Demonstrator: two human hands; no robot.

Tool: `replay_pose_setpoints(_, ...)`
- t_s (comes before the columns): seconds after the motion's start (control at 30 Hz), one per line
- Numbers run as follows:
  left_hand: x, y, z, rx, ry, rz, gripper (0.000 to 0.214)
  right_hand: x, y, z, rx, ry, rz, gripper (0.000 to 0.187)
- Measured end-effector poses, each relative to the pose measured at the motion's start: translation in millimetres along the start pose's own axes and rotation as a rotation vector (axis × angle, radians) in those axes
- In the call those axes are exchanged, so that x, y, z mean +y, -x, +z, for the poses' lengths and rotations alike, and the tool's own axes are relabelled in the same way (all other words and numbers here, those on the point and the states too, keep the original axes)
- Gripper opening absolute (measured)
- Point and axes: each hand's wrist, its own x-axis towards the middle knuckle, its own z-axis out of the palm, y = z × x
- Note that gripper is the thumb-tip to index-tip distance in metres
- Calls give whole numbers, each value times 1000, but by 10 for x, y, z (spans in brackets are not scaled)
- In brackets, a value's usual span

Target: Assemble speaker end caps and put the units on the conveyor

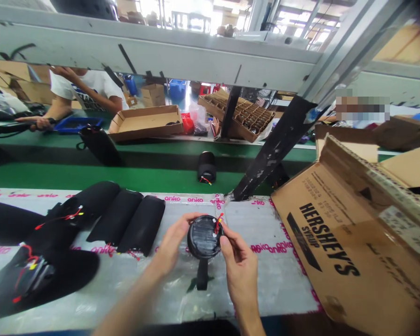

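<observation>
Both my hands raise a round black cylinder (205, 237) with a taped end facing up, likely a speaker body. My left hand (171, 238) grips its left side, and my right hand (240, 261) pinches its right rim near red and yellow wires (217, 223). A black strap (202, 273) hangs below it. To my left, several black cylindrical casings (142, 225) lie on a plastic-covered bench (262, 219) printed with pink "anko" lettering. Some have red wires (24, 275) showing.
A Hershey's cardboard box (322, 233) lies open at my right. Beyond the bench run a green conveyor (91, 177) with a standing black cylinder (206, 167) and a black post (273, 149). Farther away are cardboard trays (238, 114) and a co-worker (87, 88).
</observation>
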Motion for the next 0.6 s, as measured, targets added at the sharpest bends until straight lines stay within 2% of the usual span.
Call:
replay_pose_setpoints(0.1,-55,-40,279,178,34,-51,56,66,24,-17,28,83,-30,48)
replay_pose_setpoints(0.2,-77,-37,400,216,34,-40,57,132,48,-62,37,139,-102,43)
replay_pose_setpoints(0.33,-42,-2,335,177,-31,-1,60,220,79,-202,-87,149,-177,40)
replay_pose_setpoints(0.4,-15,5,286,149,-49,6,62,288,90,-272,-149,112,-180,44)
replay_pose_setpoints(0.5,-31,11,232,109,-41,-27,64,438,92,-284,-180,20,-189,64)
replay_pose_setpoints(0.6,-194,71,176,116,0,-62,68,595,60,-166,-176,33,-205,84)
